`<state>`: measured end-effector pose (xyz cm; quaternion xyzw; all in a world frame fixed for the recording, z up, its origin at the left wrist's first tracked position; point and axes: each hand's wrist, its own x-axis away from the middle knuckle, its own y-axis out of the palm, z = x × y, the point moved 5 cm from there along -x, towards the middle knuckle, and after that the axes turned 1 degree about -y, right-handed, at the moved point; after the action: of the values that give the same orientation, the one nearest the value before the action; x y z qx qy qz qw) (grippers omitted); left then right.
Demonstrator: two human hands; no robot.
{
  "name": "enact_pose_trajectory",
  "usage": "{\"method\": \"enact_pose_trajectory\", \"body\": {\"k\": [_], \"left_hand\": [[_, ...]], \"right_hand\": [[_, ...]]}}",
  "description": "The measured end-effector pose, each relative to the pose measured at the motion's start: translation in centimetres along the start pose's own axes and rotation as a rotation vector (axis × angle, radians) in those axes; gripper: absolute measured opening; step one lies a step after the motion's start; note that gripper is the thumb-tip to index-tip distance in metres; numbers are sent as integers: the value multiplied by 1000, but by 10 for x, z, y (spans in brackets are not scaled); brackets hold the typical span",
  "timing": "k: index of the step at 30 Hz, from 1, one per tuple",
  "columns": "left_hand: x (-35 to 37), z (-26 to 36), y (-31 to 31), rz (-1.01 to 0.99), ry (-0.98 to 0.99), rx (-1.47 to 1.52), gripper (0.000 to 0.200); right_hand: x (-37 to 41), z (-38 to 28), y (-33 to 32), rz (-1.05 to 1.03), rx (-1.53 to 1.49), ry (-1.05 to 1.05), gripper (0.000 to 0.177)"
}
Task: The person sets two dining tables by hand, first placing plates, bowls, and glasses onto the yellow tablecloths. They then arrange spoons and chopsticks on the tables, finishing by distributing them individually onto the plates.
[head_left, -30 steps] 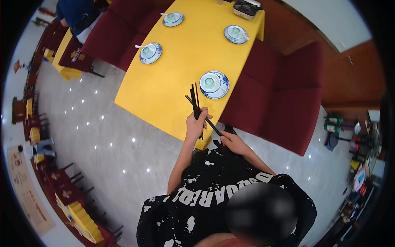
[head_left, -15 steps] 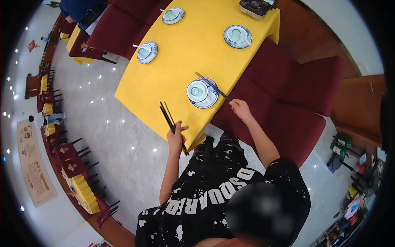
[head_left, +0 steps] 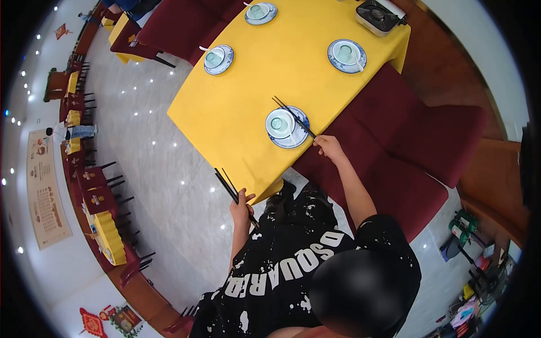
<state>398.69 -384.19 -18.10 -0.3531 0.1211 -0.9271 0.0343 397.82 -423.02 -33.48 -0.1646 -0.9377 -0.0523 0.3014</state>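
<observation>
My right hand is closed on a pair of dark chopsticks at the near right edge of the yellow-covered table. Their thin ends point away from me and overlap the right side of a blue-and-white plate. On that plate sit a pale bowl with a greenish glass in it and a white spoon. Further left, by the table's near corner, my left hand grips several more dark chopsticks, tilted up and to the left.
More place settings stand on the yellow tablecloth: one at the left, one at the far end, one at the right. A portable stove is at the far right corner. Dark red chairs line the right side. Another person is far left.
My left hand has drawn back toward my body with its chopsticks. The right-hand chopsticks stay over the plate, their thin ends now visibly apart. The view has shifted, moving the table right.
</observation>
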Motion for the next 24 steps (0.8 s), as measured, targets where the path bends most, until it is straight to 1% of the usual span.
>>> {"method": "enact_pose_trajectory", "body": {"k": [3,6,9,12,21,24], "left_hand": [[-2,-5,0,-7,-10,-11,49],[0,-7,2,-15,-21,-23,49],[2,-9,3,-17,-39,-31,48],[-4,-17,1,-42,-13,-28,47],[-7,-28,5,-48,-56,-8,46],[-9,-33,6,-51,-67,-4,48]], "right_hand": [[-9,2,2,-1,37,-12,26],[-8,-7,4,40,-16,-54,30],[-14,-2,4,-40,21,6,25],[-8,-8,1,-68,-27,18,24],[-2,-8,-5,-69,-132,-8,21],[0,-6,-5,-76,-190,18,21]]}}
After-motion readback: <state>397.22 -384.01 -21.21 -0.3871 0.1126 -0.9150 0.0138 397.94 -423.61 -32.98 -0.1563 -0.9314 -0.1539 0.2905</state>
